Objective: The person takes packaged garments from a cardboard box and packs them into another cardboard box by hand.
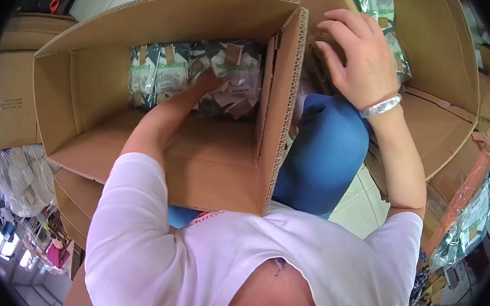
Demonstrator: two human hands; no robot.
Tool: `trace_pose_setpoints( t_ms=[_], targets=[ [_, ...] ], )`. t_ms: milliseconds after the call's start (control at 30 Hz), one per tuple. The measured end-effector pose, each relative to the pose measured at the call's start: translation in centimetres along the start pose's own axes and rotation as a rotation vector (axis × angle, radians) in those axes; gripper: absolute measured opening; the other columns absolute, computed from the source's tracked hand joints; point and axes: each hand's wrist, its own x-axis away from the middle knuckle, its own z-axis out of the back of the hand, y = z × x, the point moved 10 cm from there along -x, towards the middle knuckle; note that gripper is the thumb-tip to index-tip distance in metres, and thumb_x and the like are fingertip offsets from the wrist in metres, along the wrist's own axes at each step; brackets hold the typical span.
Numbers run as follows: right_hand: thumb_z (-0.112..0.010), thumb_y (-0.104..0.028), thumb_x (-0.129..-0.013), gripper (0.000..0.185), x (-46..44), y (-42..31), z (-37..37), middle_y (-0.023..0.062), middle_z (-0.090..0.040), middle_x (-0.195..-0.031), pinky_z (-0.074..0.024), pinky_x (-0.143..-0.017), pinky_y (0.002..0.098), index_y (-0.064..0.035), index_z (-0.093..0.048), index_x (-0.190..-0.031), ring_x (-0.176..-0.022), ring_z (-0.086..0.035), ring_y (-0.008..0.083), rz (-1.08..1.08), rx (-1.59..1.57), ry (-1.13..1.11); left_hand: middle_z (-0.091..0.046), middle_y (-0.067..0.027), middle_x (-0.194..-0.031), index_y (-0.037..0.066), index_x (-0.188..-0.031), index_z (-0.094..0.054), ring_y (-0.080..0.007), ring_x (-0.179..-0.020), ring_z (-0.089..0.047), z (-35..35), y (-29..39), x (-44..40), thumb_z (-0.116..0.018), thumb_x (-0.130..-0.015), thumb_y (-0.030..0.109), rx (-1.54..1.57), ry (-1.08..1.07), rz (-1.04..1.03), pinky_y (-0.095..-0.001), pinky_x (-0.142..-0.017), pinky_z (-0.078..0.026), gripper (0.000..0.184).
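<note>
My left hand (pixel 209 82) reaches deep into a large open cardboard box (pixel 193 151). It touches a clear plastic-wrapped packet (pixel 243 67) at the right end of a row; its fingers are shadowed, so their grip is unclear. Beside it in the row lie more wrapped packets (pixel 170 69) with green lettering and brown tags. My right hand (pixel 361 52) hovers near the rim of a second cardboard box (pixel 437 103), its fingers curved and apart, with nothing in them. Inside that box are similar wrapped packets (pixel 382 4), partly hidden behind the hand.
My bent knee (pixel 328 146) sits between the two boxes. Pale floor tiles (pixel 355 204) show below it. At left stand a closed carton (pixel 8 102) and a clear plastic bag (pixel 20 179). More plastic-wrapped goods (pixel 470 230) lie at lower right.
</note>
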Motion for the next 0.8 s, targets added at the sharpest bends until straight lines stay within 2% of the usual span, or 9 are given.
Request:
trace_pose_setpoints(
  t_ms=[100,200,267,467,533,600,667,733,800],
  targets=[
    [-0.069,-0.007,-0.078,0.021,-0.1,0.1,0.1,0.0091,-0.063,-0.109,-0.0486,-0.087,0.0405,-0.0055,-0.065,-0.099,-0.101,-0.057,0.0324,0.002,-0.020,0.034,-0.052,-0.0242,-0.135,0.002,-0.138,-0.044,-0.0458,-0.116,-0.056,2.8,-1.2,0.0,-0.073,-0.074,0.053,-0.441,0.280,0.060,-0.0478,-0.094,-0.050,0.086],
    [-0.069,-0.008,-0.076,0.015,0.1,0.8,-0.1,0.0090,-0.062,-0.101,-0.0495,-0.085,0.0402,-0.0054,-0.064,-0.090,-0.096,-0.057,0.0327,-0.082,-0.058,0.044,-0.040,-0.0223,-0.146,0.015,-0.149,-0.030,-0.0521,-0.121,-0.050,10.8,12.6,10.4,-0.071,-0.077,0.043,-0.285,0.584,-0.598,-0.0501,-0.095,-0.049,0.087],
    [-0.069,-0.009,-0.075,0.013,0.1,0.9,-0.4,0.0086,-0.061,-0.097,-0.0504,-0.083,0.0398,-0.0053,-0.063,-0.086,-0.094,-0.057,0.0324,-0.120,-0.096,0.067,-0.040,-0.0224,-0.145,0.015,-0.148,-0.031,-0.0519,-0.121,-0.049,8.3,16.9,12.9,-0.071,-0.077,0.043,-0.236,0.421,-0.791,-0.0504,-0.095,-0.049,0.086],
    [-0.063,-0.010,-0.087,0.014,0.4,3.9,2.4,0.0099,-0.068,-0.102,-0.0527,-0.084,0.0349,-0.0062,-0.069,-0.099,-0.095,-0.066,0.0281,-0.198,-0.589,0.267,-0.040,-0.0227,-0.145,0.015,-0.148,-0.032,-0.0514,-0.121,-0.049,0.2,17.2,9.2,-0.070,-0.078,0.043,-0.441,0.214,-0.736,-0.0512,-0.095,-0.048,0.084],
    [-0.056,-0.017,-0.097,0.021,0.2,11.6,-1.1,0.0070,-0.070,-0.102,-0.0567,-0.069,0.0258,-0.0034,-0.065,-0.110,-0.086,-0.071,0.0165,-0.482,-1.349,0.207,-0.040,-0.0228,-0.144,0.015,-0.147,-0.033,-0.0513,-0.121,-0.048,-0.2,15.5,9.2,-0.069,-0.078,0.043,-0.461,0.212,-0.720,-0.0514,-0.095,-0.047,0.083],
    [-0.055,-0.019,-0.099,0.023,1.8,22.6,-4.1,0.0091,-0.070,-0.101,-0.0571,-0.065,0.0252,-0.0023,-0.063,-0.112,-0.079,-0.072,0.0172,-0.689,-1.016,0.229,-0.040,-0.0228,-0.144,0.015,-0.147,-0.033,-0.0511,-0.121,-0.048,-0.4,14.3,9.4,-0.069,-0.079,0.043,-0.474,0.207,-0.708,-0.0517,-0.096,-0.047,0.082],
    [-0.066,-0.034,-0.088,0.043,4.8,32.6,-9.1,0.0213,-0.066,-0.113,-0.0545,-0.085,0.0422,-0.0058,-0.061,-0.119,-0.101,-0.067,0.0353,-0.664,0.030,-0.064,-0.040,-0.0229,-0.144,0.015,-0.147,-0.033,-0.0510,-0.122,-0.048,-0.7,13.2,9.7,-0.069,-0.079,0.043,-0.486,0.197,-0.701,-0.0519,-0.096,-0.046,0.081],
    [-0.073,-0.048,-0.076,0.085,13.7,39.1,-15.0,0.0302,-0.043,-0.140,-0.0441,-0.102,0.0473,-0.0118,-0.036,-0.143,-0.129,-0.046,0.0437,-1.022,0.144,-0.567,-0.040,-0.0230,-0.144,0.015,-0.147,-0.034,-0.0508,-0.122,-0.047,-0.9,12.5,9.7,-0.068,-0.079,0.043,-0.494,0.189,-0.694,-0.0522,-0.096,-0.046,0.081],
    [-0.074,-0.050,-0.075,0.090,18.5,39.2,-17.4,0.0321,-0.038,-0.143,-0.0414,-0.105,0.0486,-0.0126,-0.033,-0.145,-0.132,-0.039,0.0468,-1.087,0.261,-0.609,-0.040,-0.0231,-0.144,0.014,-0.146,-0.034,-0.0507,-0.122,-0.047,-1.1,11.5,10.0,-0.068,-0.080,0.043,-0.492,0.175,-0.693,-0.0525,-0.096,-0.046,0.080]
  ],
)
